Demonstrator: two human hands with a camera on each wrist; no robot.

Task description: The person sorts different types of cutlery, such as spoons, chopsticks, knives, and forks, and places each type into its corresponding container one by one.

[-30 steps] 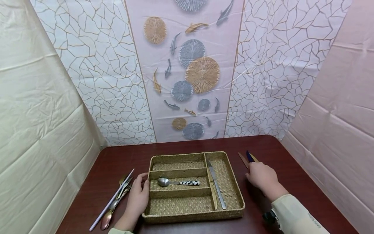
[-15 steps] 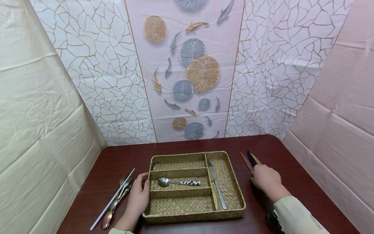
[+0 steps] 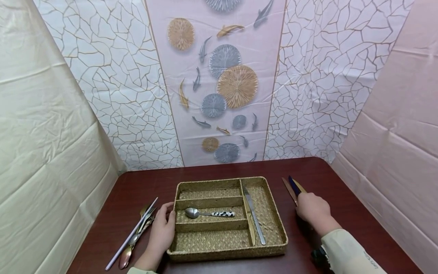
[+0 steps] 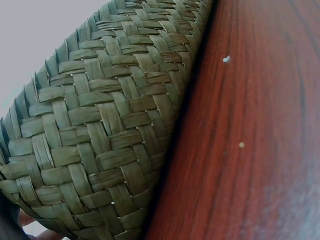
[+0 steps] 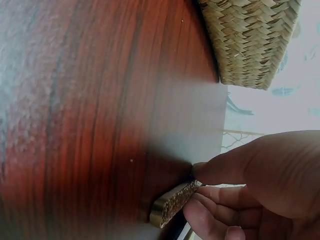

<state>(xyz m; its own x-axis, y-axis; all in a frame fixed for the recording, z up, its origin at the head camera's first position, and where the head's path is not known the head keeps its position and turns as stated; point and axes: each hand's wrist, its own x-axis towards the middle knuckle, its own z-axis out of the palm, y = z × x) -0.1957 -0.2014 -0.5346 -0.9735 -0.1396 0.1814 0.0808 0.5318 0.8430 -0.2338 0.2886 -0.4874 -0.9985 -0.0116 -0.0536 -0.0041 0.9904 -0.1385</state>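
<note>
At the right of the table my right hand [image 3: 313, 211] is over a group of knives. A copper-coloured blade [image 3: 289, 190], a dark blue blade [image 3: 294, 185] and a gold blade [image 3: 300, 186] stick out past it. In the right wrist view, thumb and fingers pinch a knife by its textured gold-brown handle [image 5: 172, 204]; which blade belongs to it is hidden. My left hand [image 3: 162, 231] rests against the left wall of a woven divided tray [image 3: 227, 252]. Inside lie a spoon [image 3: 209, 214] with a black-and-white handle, a silver knife [image 3: 254, 219] and a gold knife [image 3: 251, 229].
Left of the tray lies a pile of forks and spoons [image 3: 137, 232] with a long pale lilac stick [image 3: 128, 239] across it. Patterned cloth [image 3: 224, 125] hangs behind the dark red table [image 3: 154, 179], and cloth walls stand on both sides.
My right hand has moved a little to the right and towards me, and the knife blades have shifted slightly. The left hand and the tray have stayed in place.
</note>
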